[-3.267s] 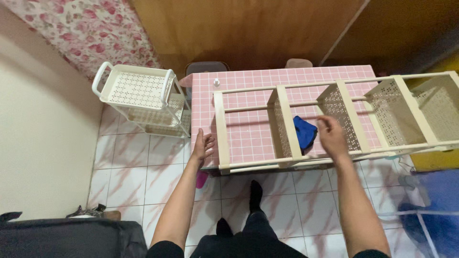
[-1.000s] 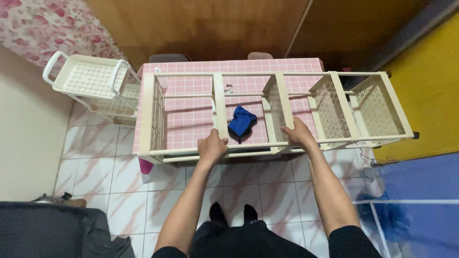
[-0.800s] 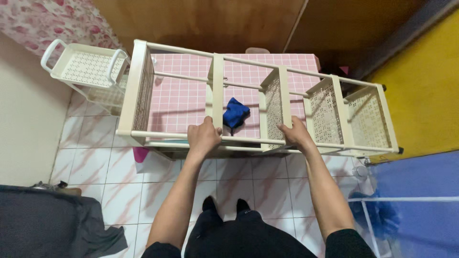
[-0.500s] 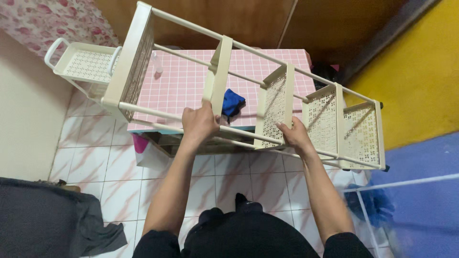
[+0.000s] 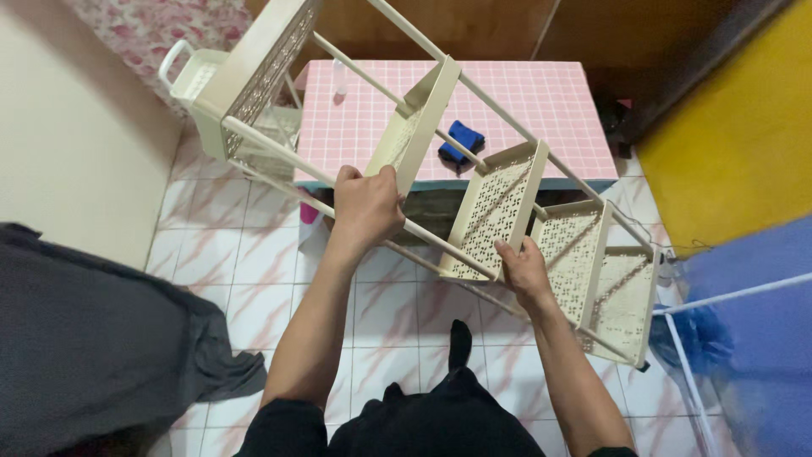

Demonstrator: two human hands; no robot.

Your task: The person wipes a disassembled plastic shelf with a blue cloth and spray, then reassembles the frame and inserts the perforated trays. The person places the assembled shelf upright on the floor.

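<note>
— What did the person have hold of?

— A cream shelf rack [image 5: 499,203], tilted over the tiled floor [image 5: 254,279] before the pink table [image 5: 541,101]. The left hand [image 5: 365,207] was wrapped tight round a rail, the right hand [image 5: 523,269] clasped a perforated shelf's edge.

— And on the table?

— A blue cloth [image 5: 463,138] lay there, behind the rack.

Even, fairly dim indoor light with soft shadows, wide-angle bending at the edges, and blurred right-hand corners.
</note>
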